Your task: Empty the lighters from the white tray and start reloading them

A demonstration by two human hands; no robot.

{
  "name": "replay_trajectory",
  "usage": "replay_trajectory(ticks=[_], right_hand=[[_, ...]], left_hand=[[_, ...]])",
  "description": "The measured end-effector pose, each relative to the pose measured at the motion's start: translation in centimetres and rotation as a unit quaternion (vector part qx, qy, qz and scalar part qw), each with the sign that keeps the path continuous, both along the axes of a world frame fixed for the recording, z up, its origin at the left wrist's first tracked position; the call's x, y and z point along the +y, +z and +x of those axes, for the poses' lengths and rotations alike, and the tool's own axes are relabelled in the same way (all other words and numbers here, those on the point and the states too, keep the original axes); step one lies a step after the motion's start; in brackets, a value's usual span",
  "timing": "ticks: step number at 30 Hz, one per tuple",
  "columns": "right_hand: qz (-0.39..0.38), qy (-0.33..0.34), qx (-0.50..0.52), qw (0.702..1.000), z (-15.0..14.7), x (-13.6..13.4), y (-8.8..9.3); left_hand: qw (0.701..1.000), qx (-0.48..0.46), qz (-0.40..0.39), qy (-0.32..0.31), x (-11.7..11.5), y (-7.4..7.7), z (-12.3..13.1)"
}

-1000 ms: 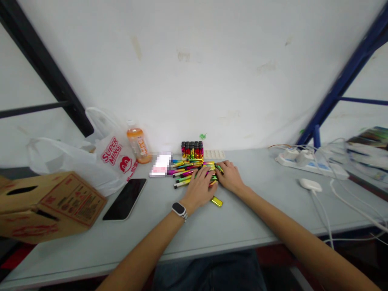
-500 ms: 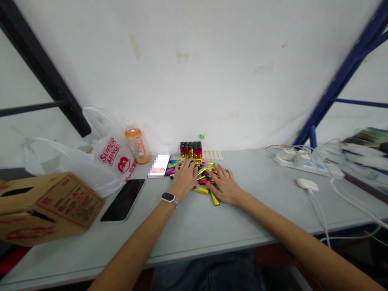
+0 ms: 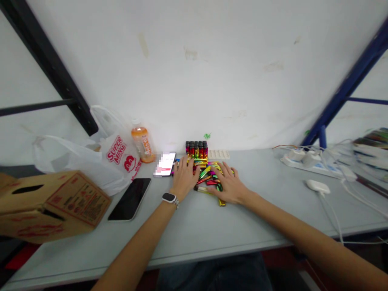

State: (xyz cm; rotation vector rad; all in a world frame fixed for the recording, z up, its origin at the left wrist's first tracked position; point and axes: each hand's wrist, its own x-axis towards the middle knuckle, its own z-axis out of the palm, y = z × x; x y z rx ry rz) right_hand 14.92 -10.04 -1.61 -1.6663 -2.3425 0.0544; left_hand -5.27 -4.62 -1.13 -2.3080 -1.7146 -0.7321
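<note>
A heap of shiny multicoloured lighters (image 3: 209, 177) lies on the grey table (image 3: 212, 226) near the wall. My left hand (image 3: 184, 177), with a watch on the wrist, lies flat on the heap's left side, fingers stretched out. My right hand (image 3: 228, 185) lies flat on the heap's right side, fingers spread. Behind the heap a row of lighters (image 3: 197, 149) stands upright in a holder, with a pale empty tray (image 3: 218, 154) to its right.
A lit phone (image 3: 165, 164) and a dark phone (image 3: 130, 199) lie to the left. Further left are an orange drink bottle (image 3: 142, 144), a white plastic bag (image 3: 100, 161) and a cardboard box (image 3: 48, 206). At the right are a power strip (image 3: 315, 163), cables and a white charger (image 3: 317, 186).
My left hand has moved from over the heap's middle to its left side. My right hand has spread flat and slid nearer. The lighters have been spread about.
</note>
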Motion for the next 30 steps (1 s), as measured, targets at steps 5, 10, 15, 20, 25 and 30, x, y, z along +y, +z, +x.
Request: replay_trajectory(ticks=[5, 10, 15, 20, 25, 30], right_hand=[[-0.045, -0.022, 0.001, 0.999, 0.7, 0.0, -0.7], [-0.040, -0.006, 0.007, 0.999, 2.5, 1.9, -0.7], [-0.031, -0.011, 0.011, 0.999, 2.8, 3.3, -0.7], [-0.021, -0.076, 0.010, 0.997, 1.5, 5.4, -0.7], [-0.038, -0.090, 0.022, 0.995, 0.2, 8.1, -0.2], [-0.047, -0.075, 0.037, 0.995, 0.2, 10.1, 0.4]], left_hand=[[0.998, 0.029, -0.058, 0.007, 1.2, -0.1, -0.3], [0.999, 0.026, -0.039, 0.003, 0.5, -0.3, -0.1], [0.998, 0.020, -0.056, 0.023, 1.7, 0.4, -0.2], [0.994, 0.029, -0.099, 0.039, 2.1, 0.3, 0.1], [0.997, 0.008, -0.055, 0.062, 1.6, -0.2, 0.5], [0.994, -0.018, -0.073, 0.073, 2.5, -0.1, 0.1]])
